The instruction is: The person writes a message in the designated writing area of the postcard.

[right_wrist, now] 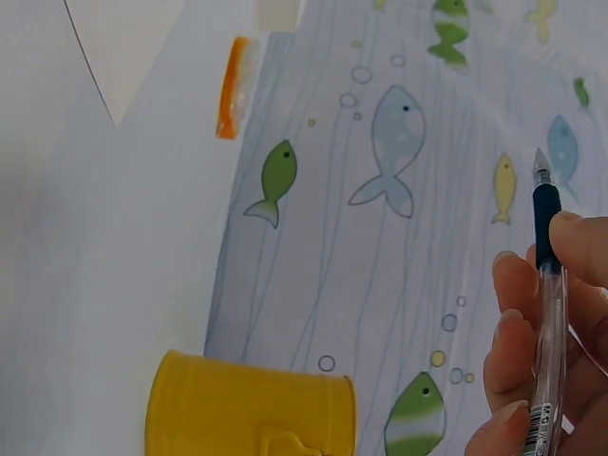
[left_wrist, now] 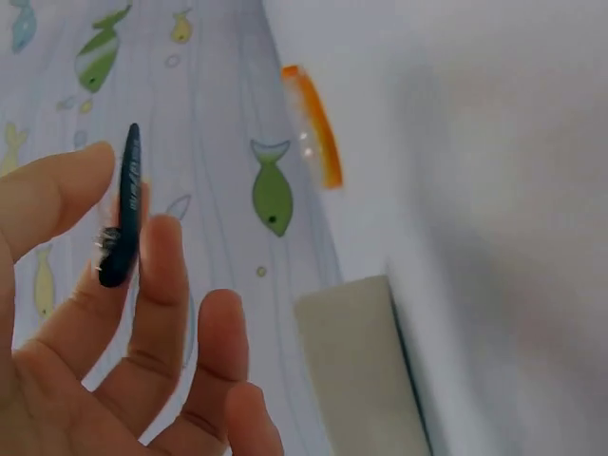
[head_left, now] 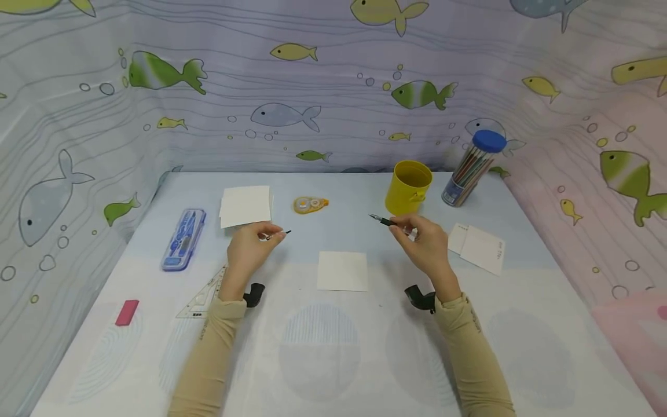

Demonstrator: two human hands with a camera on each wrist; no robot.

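Gripping a slim, clear-barrelled pen (right_wrist: 550,323)

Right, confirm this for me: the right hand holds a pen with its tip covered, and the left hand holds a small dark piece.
One part is wrong: the tip of the pen in the right hand is bare, as the right wrist view shows. The rest stands: the left hand holds a small dark piece.

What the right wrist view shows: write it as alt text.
A right hand holds a clear pen with a dark grip, tip upward, against a fish-patterned backdrop. A yellow mug shows lower left, an orange correction tape upper left.
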